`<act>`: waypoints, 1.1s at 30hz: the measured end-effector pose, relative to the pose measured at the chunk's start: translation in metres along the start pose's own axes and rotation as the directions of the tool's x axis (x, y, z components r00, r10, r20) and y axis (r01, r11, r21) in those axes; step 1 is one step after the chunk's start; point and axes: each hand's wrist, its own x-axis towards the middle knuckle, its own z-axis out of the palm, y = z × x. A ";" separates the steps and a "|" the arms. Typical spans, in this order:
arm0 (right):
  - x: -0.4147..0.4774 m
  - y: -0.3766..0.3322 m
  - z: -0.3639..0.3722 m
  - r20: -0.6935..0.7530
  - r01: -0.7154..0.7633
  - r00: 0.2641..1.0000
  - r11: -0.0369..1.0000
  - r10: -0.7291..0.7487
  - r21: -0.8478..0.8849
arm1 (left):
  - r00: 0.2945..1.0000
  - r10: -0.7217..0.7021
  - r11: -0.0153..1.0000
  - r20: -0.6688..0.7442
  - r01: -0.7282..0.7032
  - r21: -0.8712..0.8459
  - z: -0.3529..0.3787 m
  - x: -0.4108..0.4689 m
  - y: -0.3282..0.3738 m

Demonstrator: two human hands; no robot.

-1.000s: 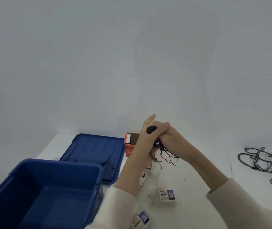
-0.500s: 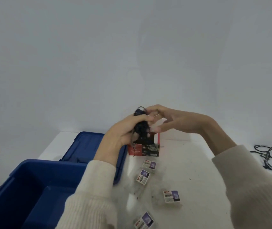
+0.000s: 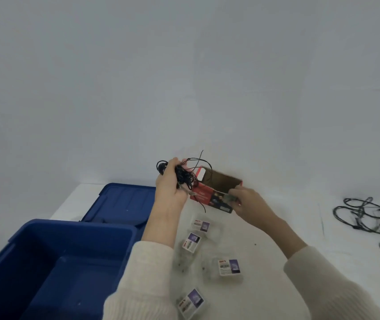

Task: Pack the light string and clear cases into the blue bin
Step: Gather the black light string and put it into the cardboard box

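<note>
Head view: the left hand (image 3: 170, 187) clenches the bundled light string (image 3: 182, 177) above the table's (image 3: 300, 204) far middle, loose ends springing out. The right hand (image 3: 247, 204) pinches the near wall of the open red box (image 3: 208, 197). 4 clear cases (image 3: 228, 267) lie between the arms, with the blue bin (image 3: 73, 229) at the near-left corner. The string looks light, limp and snag-prone, so it is best grasped by the whole bundle, not by strands.

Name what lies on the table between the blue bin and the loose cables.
Head view: four small labelled clear cases lie scattered there; the open red box is farther back.
</note>
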 end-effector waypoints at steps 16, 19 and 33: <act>-0.168 0.075 -0.056 0.100 0.081 0.992 0.995 -0.075 -0.052 | 0.602 -0.128 0.009 0.788 -0.794 0.608 0.003 -0.066 -0.197; -0.181 0.088 -0.058 0.114 0.056 0.992 0.998 -0.053 -0.022 | 0.506 -0.418 -0.280 0.755 -0.862 0.423 -0.004 -0.066 -0.204; -0.202 0.075 -0.044 -0.159 0.154 0.979 0.975 -0.128 0.160 | 0.731 -0.626 -0.505 0.271 -0.645 0.574 0.009 -0.086 -0.212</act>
